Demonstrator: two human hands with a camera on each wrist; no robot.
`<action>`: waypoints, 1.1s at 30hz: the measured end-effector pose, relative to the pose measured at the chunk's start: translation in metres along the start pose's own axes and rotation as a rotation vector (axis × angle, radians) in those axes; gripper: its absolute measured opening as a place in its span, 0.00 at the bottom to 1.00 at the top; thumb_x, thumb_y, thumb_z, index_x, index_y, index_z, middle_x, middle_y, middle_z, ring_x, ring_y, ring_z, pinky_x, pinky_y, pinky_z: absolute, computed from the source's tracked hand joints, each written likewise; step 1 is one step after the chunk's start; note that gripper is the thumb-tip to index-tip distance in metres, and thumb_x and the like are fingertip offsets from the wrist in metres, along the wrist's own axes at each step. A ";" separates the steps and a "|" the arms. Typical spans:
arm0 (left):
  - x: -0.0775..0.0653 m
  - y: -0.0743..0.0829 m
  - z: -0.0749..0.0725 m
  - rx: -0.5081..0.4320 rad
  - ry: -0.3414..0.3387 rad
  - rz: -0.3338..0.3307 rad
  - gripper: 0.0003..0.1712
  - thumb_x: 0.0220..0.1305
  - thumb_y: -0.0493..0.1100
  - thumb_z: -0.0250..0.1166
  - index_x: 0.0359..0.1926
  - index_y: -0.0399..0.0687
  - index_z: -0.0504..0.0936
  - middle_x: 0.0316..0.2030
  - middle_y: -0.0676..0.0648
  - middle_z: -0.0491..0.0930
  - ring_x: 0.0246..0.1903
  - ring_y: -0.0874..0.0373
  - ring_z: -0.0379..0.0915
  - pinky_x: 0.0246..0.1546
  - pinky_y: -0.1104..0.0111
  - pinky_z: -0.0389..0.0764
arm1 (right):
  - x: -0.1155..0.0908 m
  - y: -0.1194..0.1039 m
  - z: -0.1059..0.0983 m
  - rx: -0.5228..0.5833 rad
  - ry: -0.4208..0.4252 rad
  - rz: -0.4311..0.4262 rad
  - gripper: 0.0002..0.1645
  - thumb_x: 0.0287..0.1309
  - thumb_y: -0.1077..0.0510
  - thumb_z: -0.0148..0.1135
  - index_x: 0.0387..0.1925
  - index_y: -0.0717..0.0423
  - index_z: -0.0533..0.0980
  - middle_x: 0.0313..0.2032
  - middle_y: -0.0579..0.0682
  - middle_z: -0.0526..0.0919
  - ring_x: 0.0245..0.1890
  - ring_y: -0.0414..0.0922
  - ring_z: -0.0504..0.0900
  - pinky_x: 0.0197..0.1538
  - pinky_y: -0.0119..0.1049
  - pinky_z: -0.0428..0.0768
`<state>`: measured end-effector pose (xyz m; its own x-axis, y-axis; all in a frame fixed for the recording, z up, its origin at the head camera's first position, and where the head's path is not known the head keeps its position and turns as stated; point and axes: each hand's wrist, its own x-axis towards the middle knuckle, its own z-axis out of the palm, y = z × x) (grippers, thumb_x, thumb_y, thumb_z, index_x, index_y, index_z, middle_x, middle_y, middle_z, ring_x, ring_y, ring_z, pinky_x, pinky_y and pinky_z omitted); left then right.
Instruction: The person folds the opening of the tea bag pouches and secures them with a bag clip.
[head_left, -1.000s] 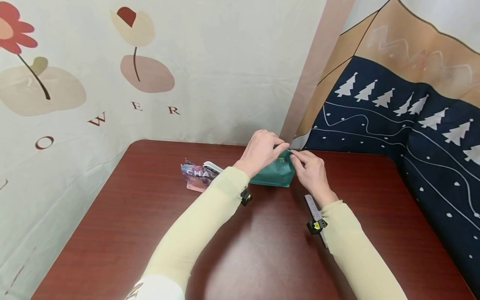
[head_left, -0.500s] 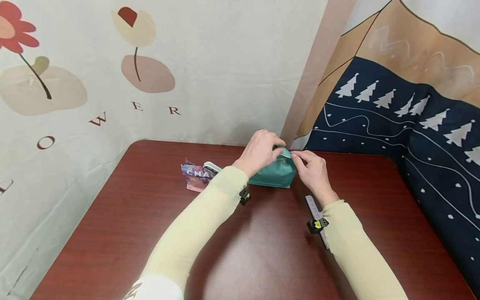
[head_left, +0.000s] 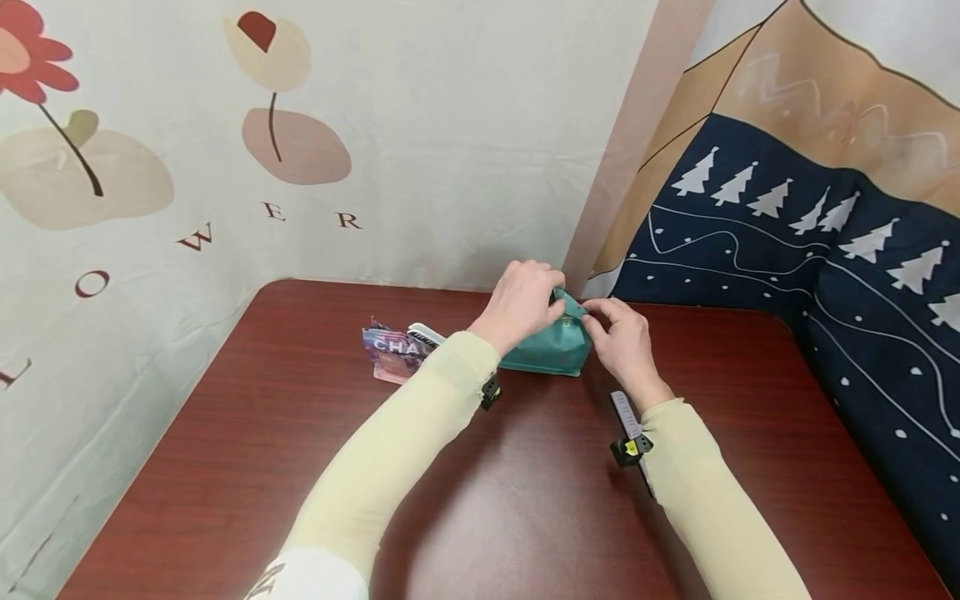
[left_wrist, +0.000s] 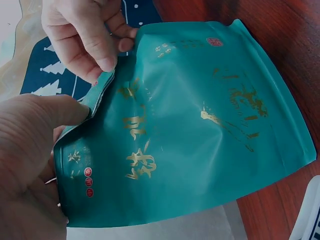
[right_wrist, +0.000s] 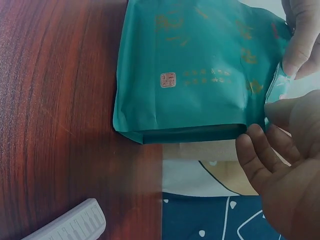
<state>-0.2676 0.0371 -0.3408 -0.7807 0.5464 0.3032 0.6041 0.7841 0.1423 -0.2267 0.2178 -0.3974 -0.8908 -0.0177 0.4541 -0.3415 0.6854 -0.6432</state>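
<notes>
A teal stand-up pouch (head_left: 551,346) with gold lettering stands at the back of the table. Its top edge (left_wrist: 102,92) is partly folded over. My left hand (head_left: 522,304) holds that edge with the thumb (left_wrist: 65,109) on the near face; its other fingers are mostly hidden behind the pouch. At the corner on the other side, my right hand (head_left: 621,342) pinches the rim between thumb and fingers, the remaining fingers (right_wrist: 257,155) loosely bent. In the right wrist view the side gusset (right_wrist: 195,134) of the pouch shows. Its inside is hidden.
A small purple-pink pouch (head_left: 390,354) printed "CHA" stands left of the teal one, beside a white item with black stripes (head_left: 426,335). A slim grey bar with printed marks (head_left: 626,414) lies under my right wrist. Printed cloth (head_left: 450,150) hangs behind the table.
My left thumb has shifted left along the pouch's top edge, away from my right hand, so more of the folded rim shows. The right hand has stayed almost in place, pinching the corner.
</notes>
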 end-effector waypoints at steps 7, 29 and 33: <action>0.000 0.003 0.005 0.090 0.019 -0.013 0.13 0.68 0.56 0.70 0.42 0.53 0.87 0.38 0.52 0.85 0.40 0.53 0.80 0.44 0.63 0.74 | 0.000 -0.002 0.002 -0.017 0.003 0.009 0.06 0.65 0.69 0.65 0.42 0.63 0.84 0.43 0.60 0.86 0.43 0.57 0.83 0.44 0.50 0.80; 0.002 0.002 -0.003 0.099 -0.046 -0.055 0.10 0.73 0.47 0.65 0.49 0.59 0.91 0.44 0.54 0.89 0.44 0.55 0.82 0.46 0.62 0.72 | -0.003 0.000 -0.002 -0.027 -0.024 0.009 0.12 0.64 0.69 0.64 0.49 0.63 0.85 0.40 0.60 0.83 0.39 0.55 0.81 0.43 0.46 0.79; 0.002 0.002 -0.002 0.080 -0.047 -0.054 0.11 0.73 0.47 0.65 0.50 0.58 0.91 0.46 0.54 0.89 0.44 0.55 0.82 0.45 0.63 0.73 | -0.005 0.000 -0.005 -0.017 -0.055 0.017 0.15 0.64 0.69 0.64 0.52 0.65 0.84 0.43 0.62 0.82 0.42 0.57 0.82 0.46 0.50 0.81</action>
<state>-0.2682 0.0390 -0.3379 -0.8197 0.5142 0.2525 0.5475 0.8329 0.0812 -0.2208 0.2210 -0.3963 -0.9118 -0.0460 0.4081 -0.3215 0.6982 -0.6397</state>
